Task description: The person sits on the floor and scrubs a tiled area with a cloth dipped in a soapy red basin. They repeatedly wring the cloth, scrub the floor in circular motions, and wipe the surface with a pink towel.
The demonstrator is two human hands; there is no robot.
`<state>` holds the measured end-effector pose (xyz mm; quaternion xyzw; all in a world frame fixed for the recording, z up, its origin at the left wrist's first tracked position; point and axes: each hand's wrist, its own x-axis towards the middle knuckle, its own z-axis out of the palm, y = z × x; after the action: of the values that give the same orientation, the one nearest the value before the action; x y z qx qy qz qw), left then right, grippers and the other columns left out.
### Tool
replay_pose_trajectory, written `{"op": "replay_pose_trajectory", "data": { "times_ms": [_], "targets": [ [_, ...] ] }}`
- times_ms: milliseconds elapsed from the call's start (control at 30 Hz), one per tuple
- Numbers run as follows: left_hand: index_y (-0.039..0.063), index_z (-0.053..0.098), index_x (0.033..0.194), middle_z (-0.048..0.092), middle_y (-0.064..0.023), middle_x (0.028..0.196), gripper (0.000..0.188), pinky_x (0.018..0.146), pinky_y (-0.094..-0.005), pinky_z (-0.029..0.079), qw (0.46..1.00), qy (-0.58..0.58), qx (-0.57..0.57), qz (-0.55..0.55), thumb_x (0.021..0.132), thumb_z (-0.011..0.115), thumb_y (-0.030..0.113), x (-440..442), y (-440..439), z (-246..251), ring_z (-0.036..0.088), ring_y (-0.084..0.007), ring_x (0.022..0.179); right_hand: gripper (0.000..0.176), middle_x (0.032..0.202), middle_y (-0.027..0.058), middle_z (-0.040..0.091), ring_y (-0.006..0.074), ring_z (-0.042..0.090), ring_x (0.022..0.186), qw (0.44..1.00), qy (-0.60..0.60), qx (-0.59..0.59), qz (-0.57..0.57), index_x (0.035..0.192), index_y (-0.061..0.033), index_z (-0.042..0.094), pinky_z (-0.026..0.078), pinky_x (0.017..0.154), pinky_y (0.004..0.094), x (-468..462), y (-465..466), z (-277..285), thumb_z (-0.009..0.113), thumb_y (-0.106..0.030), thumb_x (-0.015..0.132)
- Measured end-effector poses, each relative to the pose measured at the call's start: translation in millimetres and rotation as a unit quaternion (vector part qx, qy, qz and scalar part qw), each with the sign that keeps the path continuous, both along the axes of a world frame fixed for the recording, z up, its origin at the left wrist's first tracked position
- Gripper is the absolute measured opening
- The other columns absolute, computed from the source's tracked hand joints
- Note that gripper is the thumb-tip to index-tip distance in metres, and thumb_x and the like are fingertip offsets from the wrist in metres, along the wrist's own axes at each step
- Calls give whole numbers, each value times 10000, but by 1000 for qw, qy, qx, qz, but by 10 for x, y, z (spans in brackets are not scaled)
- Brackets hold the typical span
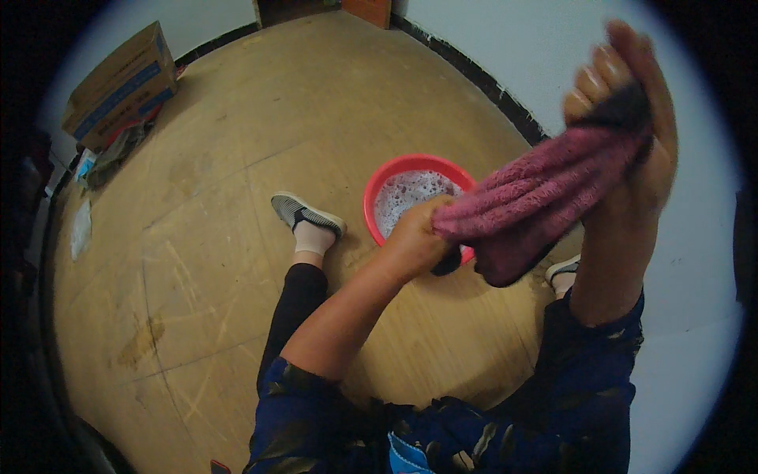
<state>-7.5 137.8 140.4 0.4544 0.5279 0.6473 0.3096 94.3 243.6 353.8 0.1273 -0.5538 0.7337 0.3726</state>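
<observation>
A wet pink plush cloth (533,186) with dark edging is stretched at a slant between my two hands. My left hand (420,234) grips its lower end in a fist, over the near right part of a red plastic basin (371,204). Higher and to the right, my right hand (645,124) holds the other end, its wet fingers curled by the dark edge. A loose dark-edged fold hangs below the stretched part. Foamy water (408,192) with many bubbles fills the visible part of the basin, which stands on the floor between my feet.
My striped slip-on shoe (308,213) is left of the basin; the other shoe (562,268) is partly hidden at right. A white wall (474,41) runs along the right. At far left stand a cardboard box (121,89), some dark fabric (121,151) and a white plastic bag (81,230).
</observation>
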Motion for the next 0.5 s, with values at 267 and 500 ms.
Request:
{"op": "replay_pose_trajectory", "data": {
  "times_ms": [267,500],
  "targets": [
    [91,443,1210,526,-79,1123,488,874,-302,461,933,-309,144,118,747,489,-58,-252,-197,6,537,-180,1018,487,987,55,606,107,530,929,684,-622,305,-227,1218,-55,517,432,796,268,576,619,-1424,706,-200,794],
    [66,496,1139,543,-65,1083,461,900,-298,435,927,-305,201,82,710,427,-86,195,262,67,535,-165,1001,1021,1328,132,463,265,458,1232,910,-401,106,-8,1429,-72,237,368,1023,368,106,1,-2243,805,-134,583]
  ]
}}
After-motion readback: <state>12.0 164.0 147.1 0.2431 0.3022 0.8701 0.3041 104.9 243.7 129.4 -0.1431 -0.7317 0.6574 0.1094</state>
